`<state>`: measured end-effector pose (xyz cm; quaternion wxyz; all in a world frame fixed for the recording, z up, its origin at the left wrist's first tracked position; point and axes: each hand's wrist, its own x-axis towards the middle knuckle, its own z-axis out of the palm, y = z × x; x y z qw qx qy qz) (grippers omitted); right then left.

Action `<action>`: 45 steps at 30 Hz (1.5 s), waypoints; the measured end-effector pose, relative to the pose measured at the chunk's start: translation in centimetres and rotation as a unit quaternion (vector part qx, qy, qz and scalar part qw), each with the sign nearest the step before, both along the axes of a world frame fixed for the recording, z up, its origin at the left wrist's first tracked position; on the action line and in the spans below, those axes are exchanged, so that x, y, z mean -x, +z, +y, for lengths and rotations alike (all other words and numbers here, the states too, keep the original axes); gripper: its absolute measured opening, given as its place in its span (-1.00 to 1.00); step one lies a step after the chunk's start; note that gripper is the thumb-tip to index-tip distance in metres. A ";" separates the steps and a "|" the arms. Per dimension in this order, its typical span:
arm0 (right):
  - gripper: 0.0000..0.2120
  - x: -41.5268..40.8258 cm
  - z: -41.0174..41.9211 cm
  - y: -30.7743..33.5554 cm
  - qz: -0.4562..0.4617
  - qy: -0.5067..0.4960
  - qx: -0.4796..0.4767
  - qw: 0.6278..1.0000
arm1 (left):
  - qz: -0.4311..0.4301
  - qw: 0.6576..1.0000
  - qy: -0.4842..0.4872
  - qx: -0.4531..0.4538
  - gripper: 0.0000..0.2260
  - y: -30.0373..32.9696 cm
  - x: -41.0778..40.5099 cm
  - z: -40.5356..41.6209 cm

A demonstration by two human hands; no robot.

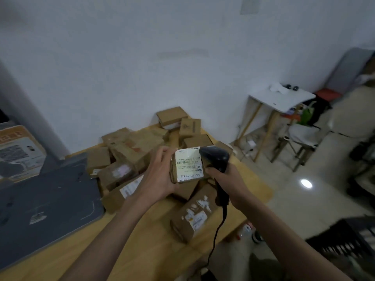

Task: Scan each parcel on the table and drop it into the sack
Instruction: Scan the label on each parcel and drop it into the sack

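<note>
Scan step is in progress. Left hand [160, 175] is gripping a small cardboard parcel [187, 166] from its left side, fingers curling over the top edge and thumb underneath, holding it above the counter [146, 236] with the white label [189, 165] facing the camera. Right hand [229, 179] is wrapping around the handle of the black scanner [216, 158], whose head is sitting right at the label's right edge, just about touching the parcel. The cable [218, 230] is hanging down off the counter's front.

The barcode is looking lit, but I can't tell whether a read is registering.

Plenty is left to do: a pile of boxes [125, 157] is sitting behind the hands, with 1 more taped box [192, 216] lying near the front edge.

The sack isn't showing anywhere in view, so I can't say which way the drop goes.

Next move, as I judge it: confirm the read, then the left hand carries the parcel to the sack and lets go while the right hand keeps the scanner. The cable is running close to the front box, so a snag is possible.
</note>
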<state>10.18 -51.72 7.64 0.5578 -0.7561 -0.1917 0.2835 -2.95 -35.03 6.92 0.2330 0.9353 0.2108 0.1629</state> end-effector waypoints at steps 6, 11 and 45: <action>-0.82 3.1 -7.8 -3.2 0.044 -0.097 0.012 0.994 | 0.049 0.995 -0.083 0.025 -0.05 -3.2 -0.4 -5.9; -0.87 5.4 -14.7 -5.2 0.053 -0.192 0.038 0.979 | 0.075 0.983 -0.165 0.032 -0.06 -5.5 -1.4 -11.5; -0.91 5.0 -51.9 -22.2 0.264 -0.440 0.145 0.846 | 0.400 0.834 -0.308 0.222 -0.11 -23.4 -12.6 -49.0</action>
